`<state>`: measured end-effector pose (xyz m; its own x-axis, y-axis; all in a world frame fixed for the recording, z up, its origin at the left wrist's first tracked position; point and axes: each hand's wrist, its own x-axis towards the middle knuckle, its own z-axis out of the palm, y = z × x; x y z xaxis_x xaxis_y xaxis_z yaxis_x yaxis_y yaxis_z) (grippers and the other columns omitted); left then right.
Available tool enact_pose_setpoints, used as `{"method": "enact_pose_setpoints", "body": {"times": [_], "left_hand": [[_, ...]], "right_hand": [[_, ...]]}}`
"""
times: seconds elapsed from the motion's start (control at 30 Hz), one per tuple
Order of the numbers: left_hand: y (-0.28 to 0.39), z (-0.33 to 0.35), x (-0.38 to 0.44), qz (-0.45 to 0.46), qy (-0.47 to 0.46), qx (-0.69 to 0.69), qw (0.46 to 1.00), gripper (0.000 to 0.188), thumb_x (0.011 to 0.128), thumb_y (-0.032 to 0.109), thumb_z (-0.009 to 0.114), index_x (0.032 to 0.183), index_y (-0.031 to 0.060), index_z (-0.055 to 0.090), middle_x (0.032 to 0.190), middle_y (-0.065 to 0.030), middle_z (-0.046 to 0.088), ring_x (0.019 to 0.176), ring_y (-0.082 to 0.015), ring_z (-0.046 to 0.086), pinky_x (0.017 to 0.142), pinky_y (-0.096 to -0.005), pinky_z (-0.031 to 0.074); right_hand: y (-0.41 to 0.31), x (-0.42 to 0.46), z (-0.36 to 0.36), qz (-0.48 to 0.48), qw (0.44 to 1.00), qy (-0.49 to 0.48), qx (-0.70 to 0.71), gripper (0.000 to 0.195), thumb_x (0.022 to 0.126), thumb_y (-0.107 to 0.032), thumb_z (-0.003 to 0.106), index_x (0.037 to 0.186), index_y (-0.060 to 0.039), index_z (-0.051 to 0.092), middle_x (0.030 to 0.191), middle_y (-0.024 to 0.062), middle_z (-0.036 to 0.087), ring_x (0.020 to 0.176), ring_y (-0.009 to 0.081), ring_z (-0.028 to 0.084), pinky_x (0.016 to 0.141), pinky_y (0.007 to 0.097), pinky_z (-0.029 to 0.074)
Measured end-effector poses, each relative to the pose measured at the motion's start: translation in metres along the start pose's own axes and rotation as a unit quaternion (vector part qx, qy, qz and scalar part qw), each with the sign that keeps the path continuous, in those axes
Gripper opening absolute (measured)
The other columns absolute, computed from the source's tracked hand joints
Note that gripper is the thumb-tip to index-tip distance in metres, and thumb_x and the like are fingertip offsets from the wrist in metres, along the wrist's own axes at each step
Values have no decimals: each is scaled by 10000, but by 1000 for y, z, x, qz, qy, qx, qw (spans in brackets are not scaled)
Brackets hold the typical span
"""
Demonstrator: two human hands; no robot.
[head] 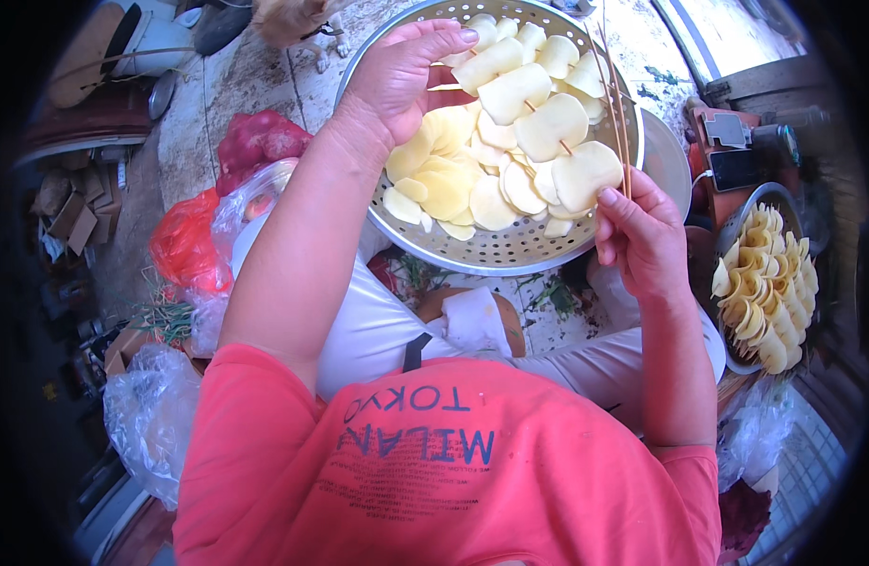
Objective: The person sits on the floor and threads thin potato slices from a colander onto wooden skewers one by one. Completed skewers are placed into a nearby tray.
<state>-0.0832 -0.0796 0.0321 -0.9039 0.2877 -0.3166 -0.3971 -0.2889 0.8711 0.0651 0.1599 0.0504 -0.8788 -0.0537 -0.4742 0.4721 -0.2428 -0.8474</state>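
A large perforated metal colander [477,267] is in front of me, holding many thin potato slices [441,185]. Across it runs a wooden skewer threaded with spaced potato slices [551,127]. My right hand [636,226] grips the skewer's near end beside the last slice, together with several bare skewers [618,120] that point up and away. My left hand [399,78] is over the colander's left side, thumb and fingers around the far part of the threaded slices; its fingertips are partly hidden, so its exact contact is unclear.
At the right, a metal bowl [731,212] holds many skewered potato slices [767,297], near a phone [735,170] on a reddish stand. Left are a red mesh bag [257,145], a red plastic bag [190,244] and clear bags. A dog [286,21] is beyond the colander.
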Motion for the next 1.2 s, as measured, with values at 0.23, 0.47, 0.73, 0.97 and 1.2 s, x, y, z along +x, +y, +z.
{"method": "enact_pose_setpoints", "body": {"times": [0.23, 0.47, 0.73, 0.97, 1.2], "left_hand": [[-37, 33, -17, -73, -32, -89, 993, 466, 902, 253, 660, 1310, 88, 507, 1175, -79, 624, 1057, -231, 628, 837, -407, 556], [-35, 48, -22, -36, 4, -104, 994, 353, 907, 190, 633, 1220, 59, 534, 1107, -105, 634, 886, -237, 687, 678, -345, 599], [-40, 46, -21, -53, -25, -95, 994, 427, 916, 152, 612, 1316, 89, 476, 1185, -93, 624, 1040, -234, 660, 752, -378, 614], [-46, 53, -23, -17, -19, -73, 997, 510, 868, 38, 647, 1336, 86, 450, 1195, -92, 610, 1040, -246, 656, 784, -400, 610], [-48, 55, -21, -5, -15, -76, 997, 502, 865, 38, 644, 1328, 60, 451, 1202, -98, 601, 1053, -236, 646, 809, -397, 603]], "right_hand": [[7, 8, 2, -18, 999, 14, 36, 163, 940, -158, 605, 1048, -36, 602, 643, 1, 580, 452, 73, 513, 413, 184, 398], [11, 11, 6, -7, 1000, 14, 17, 163, 939, -150, 605, 1053, -35, 597, 647, 16, 584, 455, 84, 512, 419, 199, 405], [10, 11, 8, -2, 1000, 17, 5, 150, 941, -145, 600, 1044, -36, 593, 642, 8, 578, 454, 81, 510, 419, 198, 401], [8, 12, 11, 10, 1000, 28, 3, 145, 942, -163, 602, 1038, -55, 595, 641, 1, 578, 456, 76, 512, 409, 194, 371], [7, 13, 9, 9, 999, 27, 16, 134, 939, -152, 601, 1031, -54, 598, 632, 4, 577, 444, 78, 510, 403, 195, 364]]}}
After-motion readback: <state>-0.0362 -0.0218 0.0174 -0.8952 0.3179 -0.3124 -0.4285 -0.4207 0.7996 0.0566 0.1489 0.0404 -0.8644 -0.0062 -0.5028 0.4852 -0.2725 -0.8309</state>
